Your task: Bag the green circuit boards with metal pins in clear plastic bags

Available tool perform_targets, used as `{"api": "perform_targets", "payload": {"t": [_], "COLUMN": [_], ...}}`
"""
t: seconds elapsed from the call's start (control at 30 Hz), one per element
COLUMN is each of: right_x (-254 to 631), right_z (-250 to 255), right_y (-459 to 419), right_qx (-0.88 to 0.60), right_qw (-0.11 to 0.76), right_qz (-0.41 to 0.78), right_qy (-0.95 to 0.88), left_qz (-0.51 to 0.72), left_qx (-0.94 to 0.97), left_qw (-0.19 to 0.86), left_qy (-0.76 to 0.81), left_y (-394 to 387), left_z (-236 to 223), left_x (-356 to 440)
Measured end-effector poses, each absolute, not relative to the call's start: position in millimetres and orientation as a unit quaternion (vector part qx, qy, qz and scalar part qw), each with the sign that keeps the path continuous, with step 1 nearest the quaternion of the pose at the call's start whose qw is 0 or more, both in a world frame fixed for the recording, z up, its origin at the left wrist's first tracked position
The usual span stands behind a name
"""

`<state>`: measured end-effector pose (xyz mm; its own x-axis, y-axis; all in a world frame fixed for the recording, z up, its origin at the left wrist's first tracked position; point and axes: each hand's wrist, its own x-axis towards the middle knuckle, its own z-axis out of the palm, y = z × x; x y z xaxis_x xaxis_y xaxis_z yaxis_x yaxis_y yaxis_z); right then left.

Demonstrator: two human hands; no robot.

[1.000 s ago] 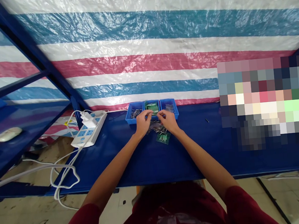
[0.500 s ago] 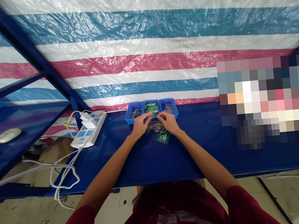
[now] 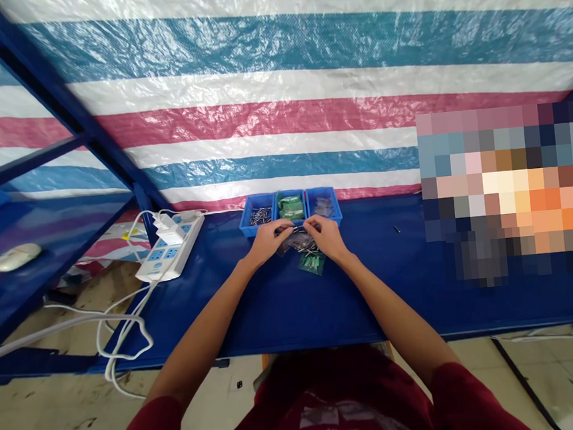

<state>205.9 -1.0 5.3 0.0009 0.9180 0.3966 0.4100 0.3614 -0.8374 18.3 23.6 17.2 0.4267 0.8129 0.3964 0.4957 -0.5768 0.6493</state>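
Your left hand and right hand, fingers curled, meet at the clear bags; can't tell what's gripped. Pins, green bag nearer you; 3 bins behind.

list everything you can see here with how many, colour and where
striped sheet: 1, white/blue/red, back
frame: blue, left
main table: 1, blue, centre
side surface: 1, blue, left
mouse: 1, whitish, side surface
power strip: 1, white/blue, table left
cables: several, white, left
bins: 3, blue, table back
bin contents: uncountable, dark/silver, green, clear
loose pile: uncountable, dark/silver, near hands
green packet: 1, before pile
small piece: 1, dark, table right
floor: pale, below
far right: blurred, unclear
shirt: 1, dark red, bottom
hands: 2, left and right, bare, centre
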Motion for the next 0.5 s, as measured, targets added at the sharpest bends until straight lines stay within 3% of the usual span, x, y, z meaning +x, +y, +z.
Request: {"api": "perform_targets", "payload": {"t": [0.27,0.5], "right_x": [205.2,203.7], "right_z": [4.8,2.1], "right_y": [-6.8,-8.4], "right_qx": [-0.5,-0.491], "right_qw": [0.509,0.505], "right_qz": [0.261,0.259], "right_qy": [-0.65,-0.66], "left_qz": [0.353,0.33], "left_qx": [0.824,0.857], "left_qw": [0.215,0.145], "left_qy": [0.388,0.368], "left_y": [23.8,22.6], "left_z": [18.1,20.8], "left_x": [16.1,15.1]}}
